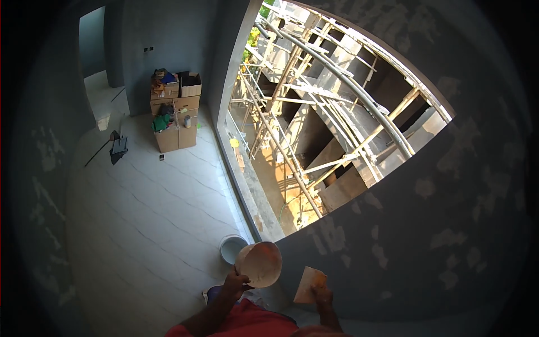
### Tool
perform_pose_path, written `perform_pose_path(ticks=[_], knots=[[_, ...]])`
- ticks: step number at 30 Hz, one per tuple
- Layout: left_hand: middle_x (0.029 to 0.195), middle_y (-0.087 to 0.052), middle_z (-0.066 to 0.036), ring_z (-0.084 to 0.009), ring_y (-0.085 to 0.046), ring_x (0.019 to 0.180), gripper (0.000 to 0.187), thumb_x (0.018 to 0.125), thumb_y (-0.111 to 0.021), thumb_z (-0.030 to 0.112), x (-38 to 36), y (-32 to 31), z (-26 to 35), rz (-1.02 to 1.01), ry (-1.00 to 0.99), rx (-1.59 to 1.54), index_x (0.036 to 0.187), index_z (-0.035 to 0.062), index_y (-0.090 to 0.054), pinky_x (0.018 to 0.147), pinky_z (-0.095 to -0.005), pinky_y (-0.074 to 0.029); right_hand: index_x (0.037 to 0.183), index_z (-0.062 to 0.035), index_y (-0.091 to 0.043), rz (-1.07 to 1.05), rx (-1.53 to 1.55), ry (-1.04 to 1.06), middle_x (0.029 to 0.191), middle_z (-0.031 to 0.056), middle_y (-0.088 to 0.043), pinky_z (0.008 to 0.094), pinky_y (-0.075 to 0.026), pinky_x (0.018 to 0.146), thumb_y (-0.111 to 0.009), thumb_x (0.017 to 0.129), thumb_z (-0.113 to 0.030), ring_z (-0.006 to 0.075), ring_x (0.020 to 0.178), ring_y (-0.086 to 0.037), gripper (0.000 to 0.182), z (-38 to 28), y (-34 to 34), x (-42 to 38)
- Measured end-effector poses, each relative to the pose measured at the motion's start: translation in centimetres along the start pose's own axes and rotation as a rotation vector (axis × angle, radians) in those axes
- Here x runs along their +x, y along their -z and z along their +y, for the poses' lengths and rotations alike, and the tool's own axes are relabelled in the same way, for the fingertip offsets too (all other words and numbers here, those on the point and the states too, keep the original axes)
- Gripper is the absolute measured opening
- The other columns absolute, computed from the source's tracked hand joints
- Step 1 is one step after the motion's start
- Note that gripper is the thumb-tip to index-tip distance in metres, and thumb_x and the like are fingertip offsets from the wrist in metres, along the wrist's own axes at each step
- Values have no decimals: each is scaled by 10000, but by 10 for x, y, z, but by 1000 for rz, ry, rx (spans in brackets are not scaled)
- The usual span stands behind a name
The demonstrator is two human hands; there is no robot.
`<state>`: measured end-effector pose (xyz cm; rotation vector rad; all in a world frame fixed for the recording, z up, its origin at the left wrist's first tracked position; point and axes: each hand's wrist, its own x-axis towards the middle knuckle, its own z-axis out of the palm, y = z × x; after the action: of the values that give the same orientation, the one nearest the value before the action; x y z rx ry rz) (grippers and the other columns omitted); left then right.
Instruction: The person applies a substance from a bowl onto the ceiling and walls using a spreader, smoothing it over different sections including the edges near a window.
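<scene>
My left hand [236, 282] is closed on the rim of a round, pale bowl [259, 265], with orange-brown smears inside it. In my right hand [322, 296] is a flat, pale putty spreader [306, 285] with an orange patch near the fingers. The spreader is held to the right of the bowl, apart from it, near the grey wall [370, 281]. Partly covered by the bowl, a grey bucket [229, 248] stands on the floor just beyond it.
Light patches mark the grey wall around a large window opening with a sill [255, 196]. Bamboo scaffolding [314, 101] stands outside. Cardboard boxes [178, 137] with cloths and bags sit by the far wall. A broom and dustpan [119, 147] lie on the tiled floor [151, 224].
</scene>
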<state>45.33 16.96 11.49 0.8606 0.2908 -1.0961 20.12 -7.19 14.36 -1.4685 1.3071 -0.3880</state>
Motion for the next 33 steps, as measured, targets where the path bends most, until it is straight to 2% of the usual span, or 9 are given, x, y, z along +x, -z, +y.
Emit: perform_pose_path(ticks=[2, 5, 7, 8, 15, 20, 26, 31, 33], knots=[[1289, -412, -212, -444, -558, 1100, 766, 707, -494, -162, -3, 1, 2, 9, 5, 7, 1409, 51, -274, 826, -623, -575, 1118, 38, -641, 62, -80, -59, 973, 66, -657, 352, -528, 734, -767, 847, -195, 169, 823, -623, 379, -25, -4, -20], [1274, -434, -202, -422, -566, 1090, 764, 710, -521, -156, -5, 2, 1, 68, 26, 31, 1408, 41, -283, 826, -609, -579, 1128, 32, -640, 42, -106, -59, 975, 67, -659, 351, -528, 732, -761, 849, -182, 170, 824, -625, 372, -12, 1, -18], [1226, -454, -181, -385, -572, 1019, 764, 699, -577, -96, 2, 8, -4, 43, 20, 53, 1402, 57, -318, 756, -534, -597, 1137, 32, -639, 39, -11, -97, 974, 67, -658, 355, -530, 729, -756, 853, -181, 175, 823, -627, 374, 2, 1, -15], [1226, -454, -181, -385, -572, 1019, 764, 699, -577, -96, -1, 9, -6, 63, 18, 45, 1402, 57, -318, 756, -534, -597, 1146, 32, -638, 63, 95, -130, 973, 67, -657, 360, -532, 725, -752, 856, -180, 180, 821, -629, 377, 9, 0, -14], [1222, -468, -182, -357, -580, 1043, 754, 718, -577, -86, -12, -2, -1, 69, 42, 109, 1411, 35, -309, 785, -515, -604, 1165, 49, -627, 19, -13, -218, 977, 92, -657, 374, -536, 727, -720, 886, -195, 215, 839, -636, 382, 17, -6, -47], [1220, -478, -183, -347, -582, 1053, 741, 730, -575, -78, -33, -16, 0, 95, 62, 133, 1415, 22, -310, 827, -524, -601, 1212, 64, -577, 105, 142, -386, 1059, 127, -641, 406, -554, 766, -715, 897, -201, 245, 913, -652, 434, 56, 0, -58], [1264, -458, -186, -350, -605, 1051, 883, 687, -656, -52, -49, -17, -41, 136, 71, 229, 1479, 53, -279, 752, -482, -633, 1311, 61, -503, -42, 383, -370, 1193, 156, -603, 446, -571, 831, -716, 907, -193, 307, 1000, -651, 523, 130, 27, -72], [1210, -494, -175, -326, -602, 1034, 878, 683, -652, -44, -82, -15, -77, 129, 92, 413, 1475, 46, -284, 742, -453, -633, 1341, 43, -487, 96, 369, -587, 1197, 166, -602, 449, -580, 865, -690, 922, -171, 321, 1040, -649, 512, 182, 57, -96], [1196, -510, -171, -319, -602, 1030, 836, 698, -636, -23, -101, -24, -82, 94, 81, 278, 1458, 30, -292, 735, -438, -620, 1340, 37, -490, 152, 441, -624, 1196, 168, -605, 447, -583, 865, -682, 925, -156, 321, 1040, -652, 497, 196, 63, -112]])
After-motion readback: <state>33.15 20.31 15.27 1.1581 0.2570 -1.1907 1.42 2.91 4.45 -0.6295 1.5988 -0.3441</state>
